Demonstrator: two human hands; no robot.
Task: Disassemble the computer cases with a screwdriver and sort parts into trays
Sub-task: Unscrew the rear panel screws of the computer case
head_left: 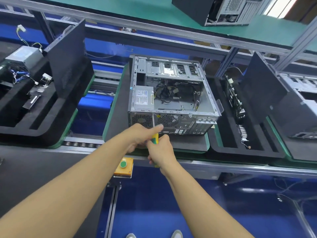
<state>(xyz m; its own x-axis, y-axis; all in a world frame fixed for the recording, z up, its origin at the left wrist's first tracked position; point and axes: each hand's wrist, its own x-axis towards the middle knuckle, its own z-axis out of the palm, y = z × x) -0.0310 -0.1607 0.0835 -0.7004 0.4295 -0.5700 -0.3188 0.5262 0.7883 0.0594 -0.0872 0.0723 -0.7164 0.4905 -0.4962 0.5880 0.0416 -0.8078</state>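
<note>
- While the right hand [161, 152] grips the yellow-and-green handle of the screwdriver [155, 138], the metal shaft runs up across the rear panel of the computer case [171, 93], its tip at the panel's upper edge, just beside the fan grille.
- The left hand [140, 134] lies just beside the right one, forefinger stretched out with its tip at the shaft; the other fingers are tucked under, and I cannot tell whether they hold anything.
- The case lies on its side with the open side up, on a dark mat [116, 107] at the middle of the worktop, rear panel toward the person.
- Inside it, a grey power supply [143, 97] sits at the near left corner, with loose cables beside it.
- To the left, a black foam tray [42, 124] holds another power unit [24, 56] and wiring; a dark side panel [68, 60] stands tilted in it.
- To the right, a second foam tray [231, 145] holds a circuit board [235, 100] set on edge and another tilted panel [264, 93].
- An orange box with a green button [123, 166] is fixed to the near rail, below the hands.
</note>
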